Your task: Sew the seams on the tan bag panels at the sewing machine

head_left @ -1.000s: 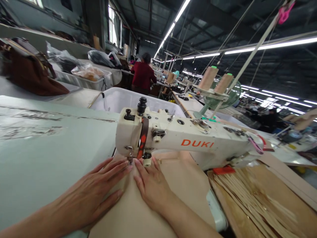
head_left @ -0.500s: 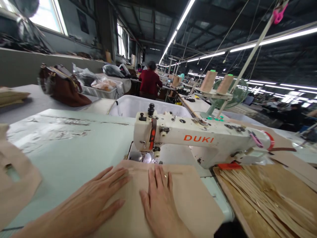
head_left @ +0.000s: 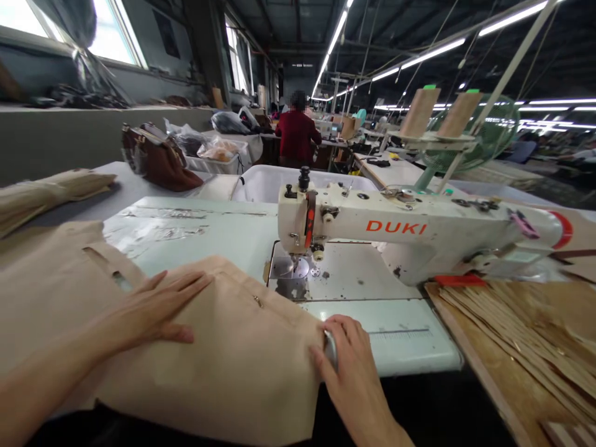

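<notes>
A tan fabric piece (head_left: 233, 354) lies on the pale green sewing table (head_left: 223, 230), pulled clear of the needle of the white DUKI sewing machine (head_left: 395, 236). My left hand (head_left: 158, 304) rests flat on its upper left part, fingers spread. At the piece's right edge near the table front, my right hand (head_left: 349, 366) has its fingers curled and pinching the edge; a small grey thing shows at the thumb, which I cannot make out. The bare metal needle plate (head_left: 298, 270) shows under the machine head.
Another tan piece (head_left: 51, 279) with a slot lies at left. Stacked tan strips (head_left: 512, 335) fill a board at right. Behind the machine are a white bin (head_left: 261, 183), a brown bag (head_left: 158, 158), thread cones (head_left: 421, 112), a green fan (head_left: 484, 133) and a person in red (head_left: 298, 133).
The fabric has come out from under the needle, toward me and to the left. My left hand slid left with it. My right hand moved to its right edge and closed.
</notes>
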The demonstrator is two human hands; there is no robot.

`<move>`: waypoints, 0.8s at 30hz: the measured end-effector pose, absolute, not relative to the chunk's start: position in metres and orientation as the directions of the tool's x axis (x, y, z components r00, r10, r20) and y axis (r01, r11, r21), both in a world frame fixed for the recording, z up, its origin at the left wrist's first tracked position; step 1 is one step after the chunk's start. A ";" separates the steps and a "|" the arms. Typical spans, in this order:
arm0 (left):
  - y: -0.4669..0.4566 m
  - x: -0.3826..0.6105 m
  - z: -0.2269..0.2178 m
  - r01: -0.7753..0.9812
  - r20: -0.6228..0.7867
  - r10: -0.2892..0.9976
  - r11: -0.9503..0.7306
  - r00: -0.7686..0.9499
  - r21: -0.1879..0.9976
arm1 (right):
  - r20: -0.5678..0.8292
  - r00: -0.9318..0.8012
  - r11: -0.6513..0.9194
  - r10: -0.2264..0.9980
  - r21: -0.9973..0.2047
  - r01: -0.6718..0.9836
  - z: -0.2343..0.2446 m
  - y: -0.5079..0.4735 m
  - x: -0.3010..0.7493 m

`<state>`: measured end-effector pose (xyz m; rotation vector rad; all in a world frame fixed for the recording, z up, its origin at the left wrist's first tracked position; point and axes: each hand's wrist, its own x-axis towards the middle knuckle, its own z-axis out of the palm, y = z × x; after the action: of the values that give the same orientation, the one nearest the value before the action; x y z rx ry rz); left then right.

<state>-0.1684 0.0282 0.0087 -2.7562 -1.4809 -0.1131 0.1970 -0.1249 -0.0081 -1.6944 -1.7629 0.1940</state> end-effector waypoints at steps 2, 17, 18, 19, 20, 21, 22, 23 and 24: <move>0.029 -0.169 0.002 0.839 0.060 0.838 -0.544 0.542 0.030 | 0.344 0.113 0.098 0.932 -0.540 0.836 -0.014 -0.126 0.199; 0.080 -0.166 0.019 0.695 -0.003 0.701 -0.706 0.713 0.134 | 0.340 0.096 0.135 0.936 -0.594 0.793 -0.019 -0.120 0.194; 0.092 -0.155 0.028 0.704 0.039 0.710 -0.702 0.703 0.106 | 0.357 0.095 0.148 0.929 -0.596 0.789 -0.020 -0.122 0.195; 0.105 -0.142 0.038 0.724 0.107 0.726 -0.687 0.679 0.066 | 0.380 0.099 0.160 0.920 -0.593 0.789 -0.023 -0.123 0.197; 0.117 -0.128 0.048 0.747 0.196 0.735 -0.665 0.649 0.021 | 0.411 0.106 0.172 0.906 -0.583 0.794 -0.027 -0.125 0.198; 0.127 -0.114 0.055 0.763 0.277 0.731 -0.646 0.623 -0.010 | 0.448 0.115 0.183 0.887 -0.567 0.803 -0.031 -0.127 0.201; 0.136 -0.101 0.061 0.774 0.341 0.721 -0.632 0.603 -0.032 | 0.489 0.126 0.189 0.863 -0.545 0.817 -0.036 -0.129 0.205; 0.143 -0.091 0.063 0.780 0.385 0.709 -0.624 0.591 -0.048 | 0.531 0.136 0.192 0.836 -0.516 0.835 -0.042 -0.131 0.212; 0.146 -0.082 0.062 0.782 0.411 0.699 -0.620 0.585 -0.059 | 0.569 0.141 0.189 0.810 -0.481 0.856 -0.046 -0.134 0.222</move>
<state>-0.0825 0.1463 0.0617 -2.5820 -1.2272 -0.5182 0.2221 -0.1340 -0.0464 -1.6041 -1.6515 -0.0716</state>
